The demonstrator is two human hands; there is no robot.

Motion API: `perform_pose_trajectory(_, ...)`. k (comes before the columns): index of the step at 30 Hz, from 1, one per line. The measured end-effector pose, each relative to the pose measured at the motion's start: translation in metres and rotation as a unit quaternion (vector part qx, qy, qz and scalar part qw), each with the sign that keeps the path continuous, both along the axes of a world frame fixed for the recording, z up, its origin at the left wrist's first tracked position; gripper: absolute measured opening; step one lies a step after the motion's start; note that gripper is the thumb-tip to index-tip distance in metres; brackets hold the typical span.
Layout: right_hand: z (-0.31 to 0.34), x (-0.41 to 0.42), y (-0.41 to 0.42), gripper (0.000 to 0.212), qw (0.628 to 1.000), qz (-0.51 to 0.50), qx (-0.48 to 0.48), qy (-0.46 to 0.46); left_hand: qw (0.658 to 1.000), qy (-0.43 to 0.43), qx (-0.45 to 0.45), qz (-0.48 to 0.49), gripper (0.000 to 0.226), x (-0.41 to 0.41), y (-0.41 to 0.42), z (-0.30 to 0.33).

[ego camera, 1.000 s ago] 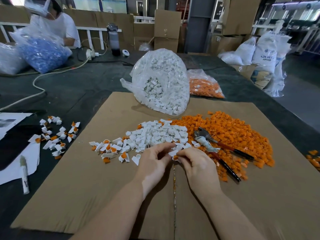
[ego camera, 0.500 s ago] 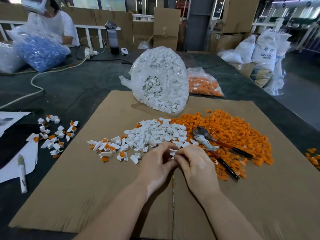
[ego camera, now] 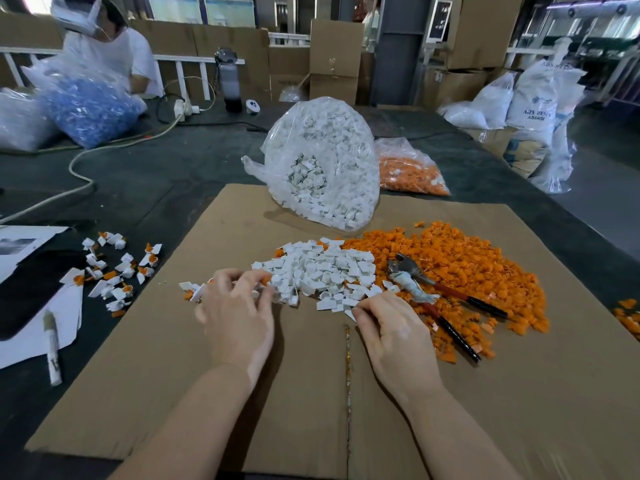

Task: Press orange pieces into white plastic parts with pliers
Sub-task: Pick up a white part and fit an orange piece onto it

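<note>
A heap of white plastic parts (ego camera: 322, 268) lies mid-cardboard, beside a wide heap of orange pieces (ego camera: 467, 271). The pliers (ego camera: 412, 285), with red and black handles, lie untouched on the orange heap's left edge. My left hand (ego camera: 239, 306) hovers with spread, relaxed fingers over a few assembled white-and-orange parts (ego camera: 192, 292) left of the white heap. My right hand (ego camera: 388, 327) is at the heap's near edge, thumb and forefinger pinching a white part (ego camera: 350, 315). More assembled parts (ego camera: 117, 268) lie on the dark table to the left.
The cardboard sheet (ego camera: 173, 358) covers the dark table. Behind the heaps stand a clear bag of white parts (ego camera: 322, 161) and a bag of orange pieces (ego camera: 408, 171). Papers (ego camera: 31, 327) and a marker (ego camera: 52, 348) lie left. Another person (ego camera: 104, 46) sits far left by a blue-filled bag (ego camera: 90, 105).
The hands were together holding one part in front of the white heap. They have parted: the left moved left to the assembled parts, and the right stayed at the heap's edge.
</note>
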State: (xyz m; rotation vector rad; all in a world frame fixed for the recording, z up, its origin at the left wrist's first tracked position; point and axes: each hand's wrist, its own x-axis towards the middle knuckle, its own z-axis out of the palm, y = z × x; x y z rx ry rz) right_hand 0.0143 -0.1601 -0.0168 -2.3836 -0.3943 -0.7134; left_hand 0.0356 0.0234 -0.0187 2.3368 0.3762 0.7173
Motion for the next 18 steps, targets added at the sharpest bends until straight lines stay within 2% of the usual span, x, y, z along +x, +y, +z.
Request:
perform_pose_trajectory(6,0.0,0.0,0.0,0.01,1.0,-0.002,-0.007,-0.006,0.997,0.048,0.044,0.03,0.023,-0.002,0.01,-0.001)
perform_pose_trajectory(12,-0.001,0.0,0.0,0.01,1.0,-0.007,-0.005,-0.003,0.998,0.052,0.011,0.023,0.033,-0.003,0.012,0.0)
perform_pose_trajectory(18,-0.002,0.0,0.0,0.009,0.999,-0.037,-0.003,-0.022,0.992,0.081,0.069,0.068,0.025,-0.012,0.013,-0.002)
